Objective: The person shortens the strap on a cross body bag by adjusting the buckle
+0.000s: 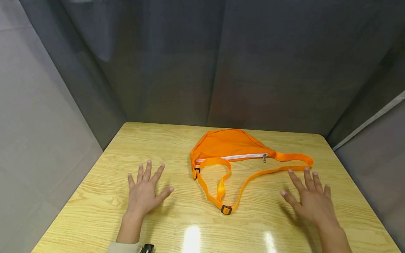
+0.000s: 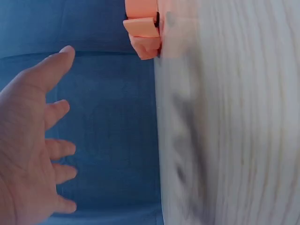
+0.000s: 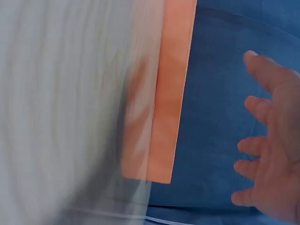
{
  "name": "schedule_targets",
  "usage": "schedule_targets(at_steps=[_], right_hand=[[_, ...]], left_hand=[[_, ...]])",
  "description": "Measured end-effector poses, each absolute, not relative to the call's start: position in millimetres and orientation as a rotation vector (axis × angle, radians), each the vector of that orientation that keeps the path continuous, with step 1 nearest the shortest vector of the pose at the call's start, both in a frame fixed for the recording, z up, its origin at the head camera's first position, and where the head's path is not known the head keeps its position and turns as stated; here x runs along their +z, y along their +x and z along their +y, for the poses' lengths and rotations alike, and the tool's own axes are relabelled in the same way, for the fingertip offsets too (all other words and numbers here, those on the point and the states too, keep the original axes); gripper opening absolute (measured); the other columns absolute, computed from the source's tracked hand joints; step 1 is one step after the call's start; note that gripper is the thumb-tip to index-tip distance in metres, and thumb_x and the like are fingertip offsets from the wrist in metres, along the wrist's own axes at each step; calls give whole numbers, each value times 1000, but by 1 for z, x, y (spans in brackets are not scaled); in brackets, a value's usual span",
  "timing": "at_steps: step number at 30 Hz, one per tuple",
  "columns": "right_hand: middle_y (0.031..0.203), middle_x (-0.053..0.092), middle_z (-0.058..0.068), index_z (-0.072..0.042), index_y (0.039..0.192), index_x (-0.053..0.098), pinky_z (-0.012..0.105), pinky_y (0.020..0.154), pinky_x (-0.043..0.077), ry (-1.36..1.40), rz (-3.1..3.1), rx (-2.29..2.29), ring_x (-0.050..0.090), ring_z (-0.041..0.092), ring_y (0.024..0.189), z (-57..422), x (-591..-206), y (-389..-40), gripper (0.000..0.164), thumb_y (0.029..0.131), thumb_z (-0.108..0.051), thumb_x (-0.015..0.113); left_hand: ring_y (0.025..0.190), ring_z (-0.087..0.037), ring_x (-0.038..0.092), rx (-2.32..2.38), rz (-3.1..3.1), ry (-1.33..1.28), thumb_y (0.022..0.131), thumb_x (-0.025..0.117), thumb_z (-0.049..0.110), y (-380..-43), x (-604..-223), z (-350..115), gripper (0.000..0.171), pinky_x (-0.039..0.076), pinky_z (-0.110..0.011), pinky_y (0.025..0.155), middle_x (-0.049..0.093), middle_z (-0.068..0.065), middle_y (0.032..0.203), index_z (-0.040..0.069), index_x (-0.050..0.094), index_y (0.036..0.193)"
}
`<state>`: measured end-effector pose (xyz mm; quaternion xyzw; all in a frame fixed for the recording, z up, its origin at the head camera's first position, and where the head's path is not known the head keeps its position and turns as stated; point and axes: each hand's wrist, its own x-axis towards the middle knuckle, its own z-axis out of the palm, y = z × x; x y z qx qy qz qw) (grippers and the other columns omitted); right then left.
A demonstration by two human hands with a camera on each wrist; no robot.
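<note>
An orange waist bag (image 1: pixel 229 144) lies on the wooden table, its white zipper (image 1: pixel 243 156) facing the near side. Its strap (image 1: pixel 262 172) loops toward the front and right, with a black buckle (image 1: pixel 226 209) at the nearest bend. To the left of the bag, my left hand (image 1: pixel 142 196) hovers palm down with fingers spread, holding nothing. My right hand (image 1: pixel 314 203) is likewise spread, its fingertips just in front of the strap's right loop. In the right wrist view the strap (image 3: pixel 171 93) stands between the tabletop and the hand; the left wrist view catches the bag's strap end (image 2: pixel 143 37).
The pale wooden table (image 1: pixel 95 196) has rounded far corners. Dark grey curtains (image 1: pixel 167 70) hang behind it, and lighter grey cloth (image 1: pixel 41 123) stands along the left side. A small black object (image 1: pixel 147 248) shows by the left cuff.
</note>
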<state>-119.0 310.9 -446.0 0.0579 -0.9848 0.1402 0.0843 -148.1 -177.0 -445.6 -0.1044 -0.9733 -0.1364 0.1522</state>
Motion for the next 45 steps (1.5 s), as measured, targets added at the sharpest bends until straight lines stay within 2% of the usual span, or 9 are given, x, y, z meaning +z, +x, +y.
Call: schedule_targets(at_steps=[6,10,15,21,25,32,36,39,45], right_hand=[[144,21,32,-13,145,33,73,89,18,273,-2761,668,14,49,132,295,-457,-111,68,88,-35,64],[145,23,29,-12,143,36,74,85,23,314,-2733,807,18,48,131,285,-459,-112,68,86,-30,67],[145,24,27,-12,143,38,74,80,28,353,-2764,916,24,53,126,276,-454,-114,68,84,-27,69],[144,30,22,-13,139,43,70,85,30,453,-2775,1058,32,51,123,267,-451,-121,65,82,-25,72],[142,34,22,-8,137,46,66,88,32,556,-2743,1148,34,48,123,258,-454,-128,63,81,-21,73],[140,40,17,-5,132,51,58,94,32,645,-2745,1263,36,38,126,243,-459,-139,60,77,-13,75],[138,44,12,-8,131,53,60,96,29,635,-2767,1419,35,35,127,231,-459,-143,58,77,-13,75],[134,49,9,-10,129,56,60,95,31,624,-2772,1499,38,33,125,223,-460,-144,55,77,-10,75],[126,55,10,-7,123,61,59,93,33,694,-2779,1536,44,34,119,211,-460,-144,49,76,-5,75]], left_hand=[[129,-42,30,-552,-2699,-381,75,69,54,-140,-446,-172,74,19,-68,96,35,-21,142,17,49,136],[125,-41,37,-672,-2635,-449,72,76,46,-136,-446,-167,71,25,-66,94,41,-20,137,13,54,131],[120,-36,45,-847,-2602,-538,69,81,39,-136,-447,-156,67,32,-62,93,48,-16,133,11,58,126],[124,-29,41,-1147,-2662,-644,70,82,32,-140,-444,-138,64,31,-58,96,46,-4,137,15,58,127],[126,-27,39,-1270,-2667,-754,71,82,26,-145,-442,-128,61,33,-54,97,46,-1,137,15,59,126],[121,-20,46,-1387,-2626,-941,72,81,22,-154,-448,-112,57,37,-42,98,53,-2,130,13,60,124],[116,-16,50,-1436,-2606,-1063,73,80,20,-158,-451,-102,54,38,-36,97,58,-1,123,9,60,122],[116,-15,50,-1455,-2624,-1122,74,79,20,-159,-454,-92,52,37,-34,98,58,-2,124,9,61,121],[117,-13,49,-1493,-2649,-1229,75,79,15,-162,-460,-75,49,39,-31,96,57,-5,125,8,62,121]])
